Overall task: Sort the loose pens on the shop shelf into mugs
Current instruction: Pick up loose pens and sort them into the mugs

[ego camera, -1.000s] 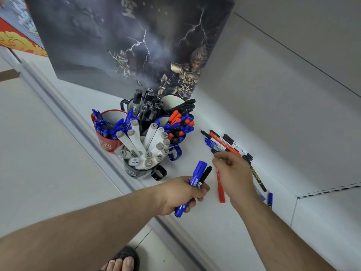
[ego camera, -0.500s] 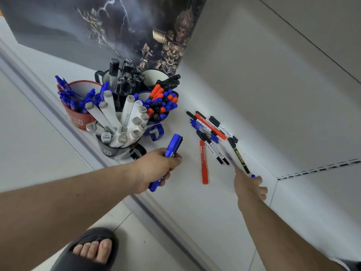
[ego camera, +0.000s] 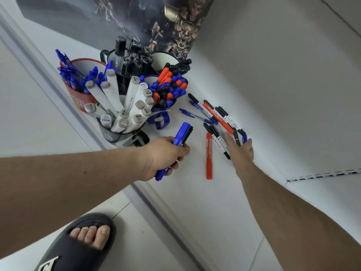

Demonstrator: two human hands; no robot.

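Change: since half a second ago the right hand (ego camera: 241, 151) has come up from the shelf's far corner onto the near end of the loose pens (ego camera: 216, 120); a black pen (ego camera: 189, 132) now shows beside the blue marker in the left hand.
Left hand (ego camera: 166, 153): fingers curled round a thick blue marker (ego camera: 181, 133) and the thin black pen, both pointing up and away, just in front of the mugs.
Right hand: fingers extended and spread, tips lying on the pens; a blue pen (ego camera: 244, 138) shows between them, and I cannot tell if anything is gripped.
Loose pens: black, blue and red ones scattered on the white shelf (ego camera: 195, 192), right of the mugs; one red marker (ego camera: 209, 155) lies apart, nearest the edge.
Mugs: red mug (ego camera: 82, 98) with blue pens, grey mug (ego camera: 109, 134) with white markers, blue mug (ego camera: 162, 116) with mixed blue, red and black caps, a black-handled mug (ego camera: 106, 55) behind with black markers.
Below: a foot in a dark slipper (ego camera: 78, 245) on the floor.
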